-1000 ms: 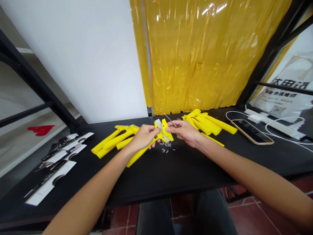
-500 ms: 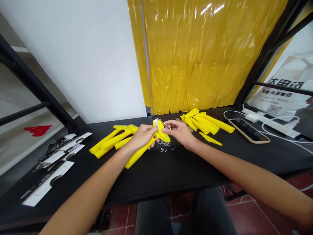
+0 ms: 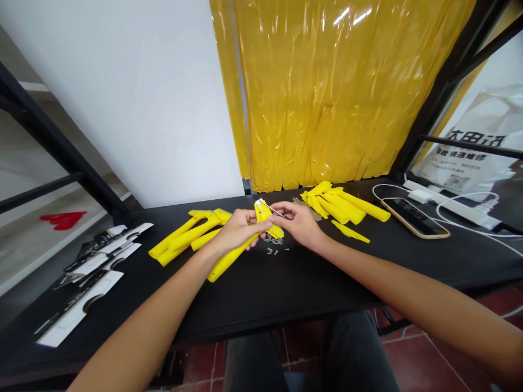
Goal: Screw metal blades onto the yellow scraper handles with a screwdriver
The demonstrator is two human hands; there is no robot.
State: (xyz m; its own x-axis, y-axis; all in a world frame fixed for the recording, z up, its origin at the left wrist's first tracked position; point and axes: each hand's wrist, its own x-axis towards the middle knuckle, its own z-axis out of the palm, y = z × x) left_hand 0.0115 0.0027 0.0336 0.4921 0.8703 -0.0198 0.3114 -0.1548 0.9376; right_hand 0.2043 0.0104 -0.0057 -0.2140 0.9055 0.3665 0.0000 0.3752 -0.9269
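My left hand (image 3: 241, 227) is closed around a yellow plastic handle (image 3: 229, 262), whose long round end slopes down towards me. A light grey, flat piece shows at the handle's upper end. Opposite it, my right hand (image 3: 301, 222) is closed, with a thin metal rod (image 3: 270, 208) between its fingers; the rod's tip lies over the handle's upper end. My two thumbs meet there and cover part of it. Below the hands, several small screws and metal bits (image 3: 273, 240) lie loose on the black table (image 3: 294, 288).
More yellow handles (image 3: 183, 237) lie left of my hands, others (image 3: 343, 209) at the right, beside a flat yellow piece (image 3: 350, 232). Black-and-white cards (image 3: 85, 305) are at far left. A phone (image 3: 417, 218), white cables and a power strip (image 3: 453, 206) sit at far right.
My right thumb has moved left against my left thumb, over the handle's upper end. The rod has shifted left with its tip across that end. The handle stays in my left hand.
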